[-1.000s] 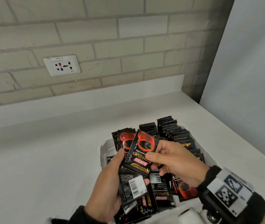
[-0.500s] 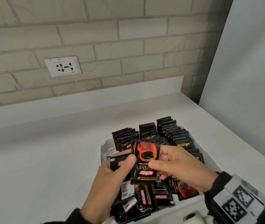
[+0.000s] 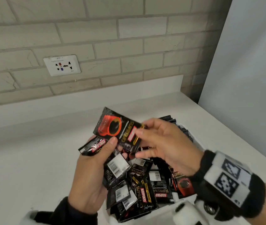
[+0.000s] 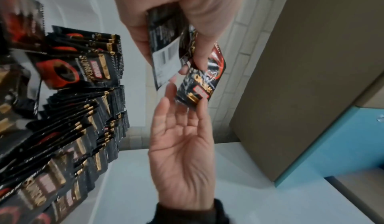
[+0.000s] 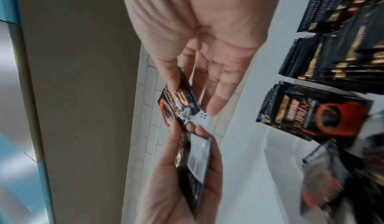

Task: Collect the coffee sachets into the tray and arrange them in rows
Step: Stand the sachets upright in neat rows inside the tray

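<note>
**A:** Where is the sachet you're about to place?

**B:** Your right hand [image 3: 166,143] has it. The grip there is a pinch: thumb and forefinger closed on one short end of the Kopiko Supremo sachet [image 3: 117,129], the other fingers loosely spread. It hangs in the air above the white tray [image 3: 185,204], touching nothing in it.

**A:** And which way does it lie from that grip?

**B:** Out to your left and a little away from you. Its long axis runs almost level, red cup end far from your fingers, printed face up toward you. That end passes just over the left hand [image 3: 90,174].

**A:** What is the left hand doing?

**B:** Its grip is closed round a small bundle of sachets [image 3: 114,164], mostly barcode side out, with the thumb pressed across the top one. So that hand is nearer the free end of your sachet, near enough that the thumb may be touching it; I cannot tell.

**A:** Where do the rows stand from here?

**B:** Behind your right hand, at the far side of the tray. The standing rows of sachets [image 4: 99,112] sit on edge, packed close. Nearer you lies a loose heap of sachets [image 3: 145,190], unsorted.

**A:** So what does the next move turn on?

**B:** In my judgement, on turning that level long axis. You either lay it square onto the left bundle or swing it upright to slot into a row.
</note>
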`<action>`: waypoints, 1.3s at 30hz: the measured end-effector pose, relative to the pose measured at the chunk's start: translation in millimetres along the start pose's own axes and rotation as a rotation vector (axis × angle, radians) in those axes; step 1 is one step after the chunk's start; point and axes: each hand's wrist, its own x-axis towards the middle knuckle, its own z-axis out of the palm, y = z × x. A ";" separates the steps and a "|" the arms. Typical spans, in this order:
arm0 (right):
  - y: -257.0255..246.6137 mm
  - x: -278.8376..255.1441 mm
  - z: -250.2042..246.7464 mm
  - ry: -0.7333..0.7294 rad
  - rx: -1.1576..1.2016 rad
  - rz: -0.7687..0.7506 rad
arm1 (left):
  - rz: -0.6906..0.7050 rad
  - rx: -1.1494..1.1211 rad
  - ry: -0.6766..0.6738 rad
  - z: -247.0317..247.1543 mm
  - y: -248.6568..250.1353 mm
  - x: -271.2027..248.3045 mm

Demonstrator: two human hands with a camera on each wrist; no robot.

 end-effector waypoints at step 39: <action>16.9 107.0 1.9 -0.398 -1.801 -0.264 | -0.247 -0.173 0.109 -35.7 3.0 21.5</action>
